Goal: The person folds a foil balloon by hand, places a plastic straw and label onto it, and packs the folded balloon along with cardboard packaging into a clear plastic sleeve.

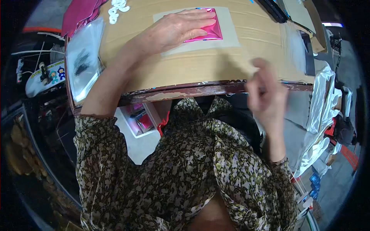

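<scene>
Head view, the only one: pink packet (217, 31) is on a pale sheet (232, 32), on the cardboard (266, 50) topping the bench (200, 89), toward the far side.

Left grip (181, 30): laid flat over the packet, fingers extended and close together, pressing or resting, not wrapped round it. Covers most of the left part; right side and near edge exposed. Right grip (266, 86): motion-blurred, near the bench's front edge, well apart from the packet. Fingers look partly curled; can't tell if closed or holding anything.

Around: clear bags (86, 57) at the left edge, dark magenta pouches (79, 17) behind them, white loops (122, 5) beside those, a black item (271, 9) far right, too cropped to ID. Below bench level, a white box (153, 115) with pink stuff inside.

Handling, my read: packet is thin and light, glossy film or foil, soft and bendy. Probably slippery, creases easily. Contents unknown. Best hold: flat fingers to pin it, light pinch at the exposed right edge or near-right corner. Don't squeeze the middle.
</scene>
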Available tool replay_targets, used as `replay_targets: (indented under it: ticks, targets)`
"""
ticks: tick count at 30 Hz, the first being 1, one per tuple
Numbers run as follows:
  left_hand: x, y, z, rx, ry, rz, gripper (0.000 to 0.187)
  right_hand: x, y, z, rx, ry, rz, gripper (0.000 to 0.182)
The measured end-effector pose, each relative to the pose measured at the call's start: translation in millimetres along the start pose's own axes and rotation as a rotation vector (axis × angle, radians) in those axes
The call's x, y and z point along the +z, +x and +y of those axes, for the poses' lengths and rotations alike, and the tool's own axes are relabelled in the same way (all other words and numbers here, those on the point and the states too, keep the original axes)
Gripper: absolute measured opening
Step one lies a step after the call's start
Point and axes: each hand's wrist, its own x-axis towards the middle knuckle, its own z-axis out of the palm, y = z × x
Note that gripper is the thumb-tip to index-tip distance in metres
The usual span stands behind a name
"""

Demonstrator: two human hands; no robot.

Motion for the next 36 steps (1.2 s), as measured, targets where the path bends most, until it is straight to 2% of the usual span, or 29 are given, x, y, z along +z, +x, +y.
replay_targets:
  ticks: [2,6,12,18,20,23,27,30,33,36]
  targets:
    - [-3.9,0.8,4.3,-0.045,-0.028,-0.018,0.048,28.5,-0.1,-5.3,-0.097,-0.093,0.014,0.019]
    - [-5.2,3.1,6.4,-0.024,-0.006,-0.009,0.048,53.0,10.9,-0.6,-0.119,-0.155,0.041,0.013]
    - [-6.8,1.9,8.3,-0.021,0.037,-0.06,0.047,62.8,17.6,-1.2,-0.12,-0.202,-0.005,0.017]
    - [-10.5,2.5,9.1,0.013,0.034,-0.058,0.049,68.2,16.5,-12.8,-0.114,-0.282,-0.049,0.009]
    - [-17.5,5.9,9.3,0.115,0.138,-0.154,0.048,69.9,19.2,-16.7,-0.104,-0.304,-0.051,0.006]
    - [-21.2,5.7,13.7,0.002,-0.009,-0.153,0.049,73.8,25.0,-18.6,-0.063,-0.372,-0.046,0.009]
    - [-17.7,4.8,12.3,-0.019,-0.062,-0.129,0.051,67.3,25.9,-17.2,-0.078,-0.337,-0.068,0.006]
    - [-15.9,2.8,11.2,0.022,0.026,-0.143,0.051,62.2,19.7,-21.9,-0.079,-0.236,-0.127,0.007]
    - [-16.1,7.3,12.1,-0.008,0.007,-0.147,0.049,64.9,21.9,-26.2,-0.187,-0.123,-0.137,0.009]
    - [-19.1,7.5,12.2,-0.02,0.02,-0.171,0.049,71.9,25.7,-24.5,-0.186,-0.119,-0.087,0.01]
